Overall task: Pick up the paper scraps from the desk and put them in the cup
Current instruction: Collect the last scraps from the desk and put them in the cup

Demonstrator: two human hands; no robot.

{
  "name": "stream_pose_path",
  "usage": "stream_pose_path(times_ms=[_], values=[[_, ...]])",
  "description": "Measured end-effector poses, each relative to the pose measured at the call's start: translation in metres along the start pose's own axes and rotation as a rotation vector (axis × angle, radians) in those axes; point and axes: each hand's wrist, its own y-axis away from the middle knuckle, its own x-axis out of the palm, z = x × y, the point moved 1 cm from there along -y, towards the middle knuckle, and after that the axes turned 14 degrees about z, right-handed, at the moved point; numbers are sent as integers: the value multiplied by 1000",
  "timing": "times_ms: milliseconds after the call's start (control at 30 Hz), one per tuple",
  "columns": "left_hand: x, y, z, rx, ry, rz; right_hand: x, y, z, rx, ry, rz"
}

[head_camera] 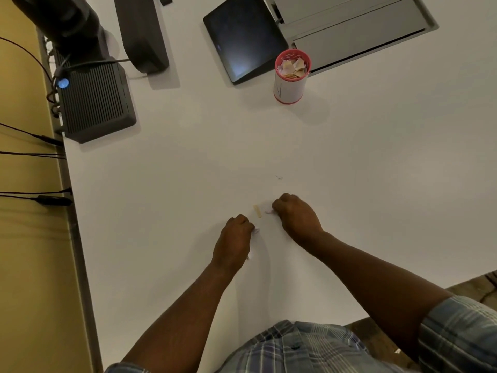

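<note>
A red-rimmed white cup (pixel 290 87) stands at the back of the white desk (pixel 363 162), filled with several paper scraps (pixel 292 66). A thin yellow paper strip (pixel 257 211) lies on the desk between my hands. My left hand (pixel 236 239) has its fingers curled, and a small pale scrap (pixel 256 230) shows at its fingertips. My right hand (pixel 297 215) is curled too, its fingertips pinching a pinkish scrap (pixel 268 211) on the desk. A tiny speck (pixel 279 177) lies farther back. Both hands are well in front of the cup.
A dark tablet (pixel 242 36) sits just left of the cup, with a grey recessed cable box (pixel 357 30) behind it. A black ribbed device with a blue light (pixel 94 100), a black camera unit (pixel 70 25) and cables (pixel 32 154) crowd the desk's left edge.
</note>
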Motion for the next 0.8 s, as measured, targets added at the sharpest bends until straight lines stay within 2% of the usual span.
stream_pose_path(times_ms=[100, 233, 333, 433, 567, 733, 800], values=[[-13, -10, 0, -127, 188, -113, -20, -10, -10, 195, -331, -127], [-42, -31, 5, -329, 443, -205, -51, -22, -30, 383, -637, -130], [-64, -51, 9, -367, 618, -205, -78, -33, -42, 390, -817, -189], [-85, -72, 10, -350, 628, -221, -117, -55, -48, 355, -893, -297], [-103, -95, 11, -340, 584, -213, -178, -96, -49, 278, -804, -463], [-110, -112, 11, -341, 609, -208, -232, -149, -45, 199, -286, -551], [-109, -113, 9, -331, 614, -197, -241, -170, -45, 192, -148, -512]])
